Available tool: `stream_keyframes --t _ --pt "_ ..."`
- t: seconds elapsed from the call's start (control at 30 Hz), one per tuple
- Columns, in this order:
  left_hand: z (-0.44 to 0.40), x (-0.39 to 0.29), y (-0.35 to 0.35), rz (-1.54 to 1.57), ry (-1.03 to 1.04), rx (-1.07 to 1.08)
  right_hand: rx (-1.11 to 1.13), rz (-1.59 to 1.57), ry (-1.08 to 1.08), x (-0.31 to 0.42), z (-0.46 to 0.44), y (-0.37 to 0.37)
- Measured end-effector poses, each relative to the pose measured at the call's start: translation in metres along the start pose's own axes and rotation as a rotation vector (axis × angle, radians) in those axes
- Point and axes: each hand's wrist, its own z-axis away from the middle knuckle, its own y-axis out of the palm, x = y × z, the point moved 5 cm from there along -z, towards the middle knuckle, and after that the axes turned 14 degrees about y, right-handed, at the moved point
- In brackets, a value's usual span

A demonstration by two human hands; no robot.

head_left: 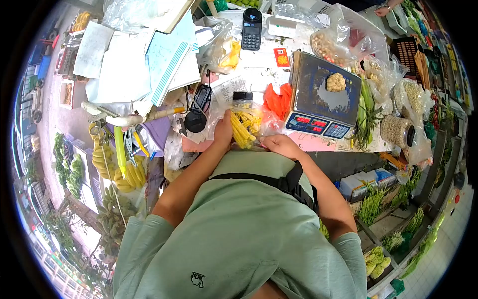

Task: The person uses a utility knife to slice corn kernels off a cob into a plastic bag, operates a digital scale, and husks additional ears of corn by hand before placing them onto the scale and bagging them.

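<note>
Close to my waist, at the table's front edge, is a clear plastic bag of yellow corn cobs (242, 130). My left hand (224, 130) is closed on the bag's left side, its fingertips partly hidden. On the other side my right hand (282, 145) is closed, pinching the thin plastic of the same bag. A black phone (243, 95) lies just beyond the corn. Right of it is a crumpled red plastic bag (278, 101), beside a digital scale (312, 82) with lit red digits. One pale, knobbly lump (335, 82) rests on the scale's plate.
Papers (122, 65) are heaped at the left. A card terminal (252, 30) stands at the back. Bagged goods and a jar of grain (397, 131) crowd the right. Bananas (130, 177) hang at left; green vegetables (372, 205) fill shelves at lower right. Another person's hand (383, 10) shows at upper right.
</note>
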Motion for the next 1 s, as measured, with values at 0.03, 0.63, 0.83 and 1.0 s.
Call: stream_keyframes --t 0.03,0.63,0.83,1.0 --pt "0.003 -0.004 0.001 -0.006 -0.017 -0.011 0.0 0.0 0.0 -0.002 -0.001 0.001" --pt "0.042 -0.022 0.03 0.085 -0.028 0.117 -0.364 -0.101 0.017 0.03 0.006 -0.006" --pt "0.039 -0.005 0.025 -0.011 0.183 0.243 -0.401 -0.157 -0.025 0.042 0.004 0.006" --pt "0.04 0.007 0.015 -0.184 0.302 0.282 -0.336 -0.268 -0.118 0.034 -0.009 0.018"
